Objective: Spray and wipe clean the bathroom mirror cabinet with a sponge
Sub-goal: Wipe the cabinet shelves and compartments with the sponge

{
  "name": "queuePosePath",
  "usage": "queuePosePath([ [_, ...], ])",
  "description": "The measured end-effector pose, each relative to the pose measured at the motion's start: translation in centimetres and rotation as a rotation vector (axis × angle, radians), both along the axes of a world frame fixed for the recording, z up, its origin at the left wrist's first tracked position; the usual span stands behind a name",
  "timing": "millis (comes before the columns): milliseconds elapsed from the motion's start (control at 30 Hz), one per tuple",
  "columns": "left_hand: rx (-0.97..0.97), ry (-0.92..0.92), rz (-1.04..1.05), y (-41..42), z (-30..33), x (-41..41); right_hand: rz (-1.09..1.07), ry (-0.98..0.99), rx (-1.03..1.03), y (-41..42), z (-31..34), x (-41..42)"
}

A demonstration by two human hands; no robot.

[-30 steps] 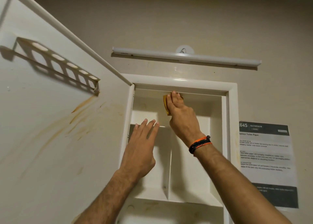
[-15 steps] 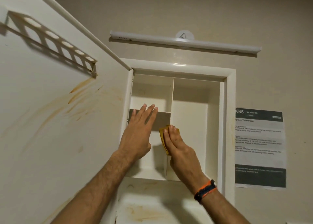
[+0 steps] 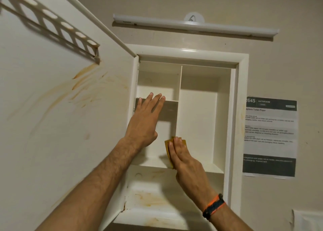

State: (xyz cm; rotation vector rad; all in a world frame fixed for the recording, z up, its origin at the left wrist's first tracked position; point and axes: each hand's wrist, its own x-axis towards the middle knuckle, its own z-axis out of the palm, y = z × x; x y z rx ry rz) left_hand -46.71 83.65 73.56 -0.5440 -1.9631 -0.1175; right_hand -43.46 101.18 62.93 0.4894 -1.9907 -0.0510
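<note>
Yellow sponge (image 3: 168, 147) is pressed against the cabinet's vertical divider (image 3: 178, 108) by the flat-fingered right hand (image 3: 187, 164). The left hand (image 3: 146, 120), fingers straight and holding nothing, is laid on the small shelf (image 3: 170, 101).

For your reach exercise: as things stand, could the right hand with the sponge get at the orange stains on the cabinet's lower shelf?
Probably yes. The right hand presses the sponge against the divider just above the stained lower shelf; the door is swung open and nothing lies between them.
</note>
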Motion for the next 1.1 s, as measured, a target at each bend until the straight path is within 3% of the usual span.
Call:
queuePosePath([
  [233, -0.021, -0.037, 0.038, 0.0, 0.4, 0.7, -0.088, -0.150, 0.078, -0.2, -3.0, 2.3],
  [333, -0.016, -0.047, 0.055, -0.2, 0.4, 1.1, 0.022, -0.218, 0.045, -0.3, -2.5, 2.8],
  [433, 0.019, -0.011, 0.157, -0.8, 0.1, 1.6, 0.306, -0.374, -0.327, 0.4, -0.9, 3.0],
  [500, -0.008, 0.062, 0.290, -1.5, -0.2, 2.1, 0.467, -0.327, -0.668, 0.7, 1.5, 3.2],
  [567, -0.044, 0.123, 0.402, -2.2, -0.4, 2.5, 0.566, -0.223, -0.830, 0.6, 4.6, 3.5],
  [633, -0.066, 0.132, 0.467, -2.7, -0.6, 3.0, 0.579, -0.059, -0.738, 0.2, 7.6, 3.6],
  [733, -0.122, 0.097, 0.555, -3.0, -0.8, 3.5, 0.493, 0.126, -0.357, -0.9, 11.6, 3.1],
  [933, -0.129, 0.054, 0.633, -2.5, -0.8, 4.1, 0.208, 0.166, 0.340, -4.4, 15.7, -0.4],
  [1000, -0.127, 0.040, 0.655, -2.4, -0.8, 4.1, 0.086, 0.127, 0.467, -5.3, 15.8, -1.8],
  [1100, -0.120, 0.043, 0.682, -2.3, -0.8, 3.9, 0.037, 0.149, 0.488, -5.7, 15.3, -2.8],
])
